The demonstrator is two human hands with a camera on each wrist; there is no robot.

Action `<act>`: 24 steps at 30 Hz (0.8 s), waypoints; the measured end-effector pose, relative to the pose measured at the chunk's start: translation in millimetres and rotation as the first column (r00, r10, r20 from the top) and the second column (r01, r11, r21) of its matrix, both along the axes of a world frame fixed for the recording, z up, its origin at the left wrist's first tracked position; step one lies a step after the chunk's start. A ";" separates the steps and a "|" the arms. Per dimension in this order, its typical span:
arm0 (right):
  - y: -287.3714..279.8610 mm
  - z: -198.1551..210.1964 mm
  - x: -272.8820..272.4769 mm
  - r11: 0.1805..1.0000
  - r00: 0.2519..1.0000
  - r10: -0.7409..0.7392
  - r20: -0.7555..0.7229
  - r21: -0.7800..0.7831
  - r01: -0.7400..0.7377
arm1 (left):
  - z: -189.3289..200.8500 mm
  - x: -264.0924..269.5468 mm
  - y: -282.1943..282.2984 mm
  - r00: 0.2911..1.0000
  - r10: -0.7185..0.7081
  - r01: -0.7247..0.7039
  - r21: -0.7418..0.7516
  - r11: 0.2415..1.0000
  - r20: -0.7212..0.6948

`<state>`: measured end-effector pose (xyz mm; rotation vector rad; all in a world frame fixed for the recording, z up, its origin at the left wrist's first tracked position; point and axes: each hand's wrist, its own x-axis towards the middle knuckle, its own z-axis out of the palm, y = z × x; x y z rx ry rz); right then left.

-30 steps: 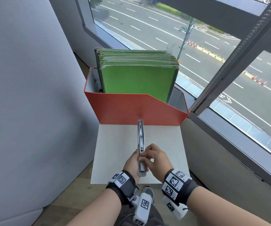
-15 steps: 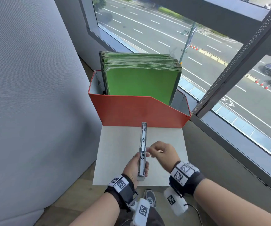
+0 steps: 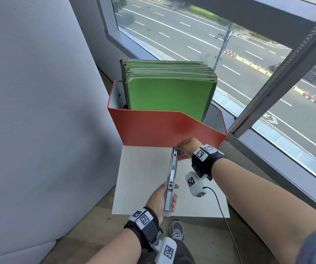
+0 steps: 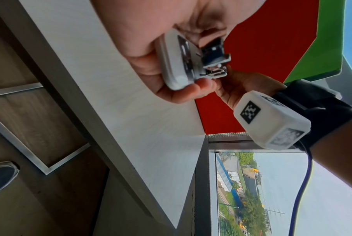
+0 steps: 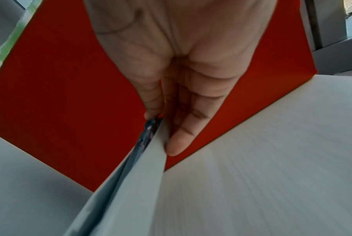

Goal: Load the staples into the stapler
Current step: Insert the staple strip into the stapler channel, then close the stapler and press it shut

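A long white and metal stapler (image 3: 172,174) is swung open into one straight line above the white tabletop (image 3: 142,180). My left hand (image 3: 160,199) grips its near end, the white base and metal magazine (image 4: 177,63) lying in the curled fingers (image 4: 142,47). At the far end my right hand (image 3: 186,148) pinches the tip of the opened cover (image 5: 130,183) between thumb and fingers (image 5: 179,140), close to the red box. I cannot make out any staples in the channel.
A red file box (image 3: 163,128) full of green folders (image 3: 168,96) stands at the back of the table, just beyond my right hand. A grey partition (image 3: 29,111) is on the left and a window (image 3: 267,82) on the right. A shoe (image 3: 177,230) shows below.
My right hand has left the near end by the left hand and travelled along the stapler to its far tip, which it now pinches. The left hand keeps its hold.
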<state>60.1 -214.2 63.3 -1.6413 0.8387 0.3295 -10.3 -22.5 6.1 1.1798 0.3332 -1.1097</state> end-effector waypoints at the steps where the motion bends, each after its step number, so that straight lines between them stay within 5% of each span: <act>1: -0.1 0.2 1.2 1.000 1.000 0.011 -0.004 -0.010 -0.012 | -1.1 -0.1 0.1 1.000 0.005 -0.005 -0.002 1.000 -0.004; 7: 4.2 15.6 0.2 0.995 0.993 0.025 0.116 -0.104 -0.012 | -3.4 5.2 -6.7 0.996 0.064 -0.061 0.041 0.997 -0.067; 16: 33.3 49.7 -33.6 0.878 0.892 0.309 0.330 -0.459 -0.135 | 3.3 27.3 -25.7 0.982 0.131 -0.116 0.112 0.987 -0.133; 24: 51.7 26.4 -86.8 0.863 0.789 0.431 0.438 -0.454 -0.220 | 14.7 33.5 -34.1 0.954 0.261 -0.254 0.066 0.965 -0.147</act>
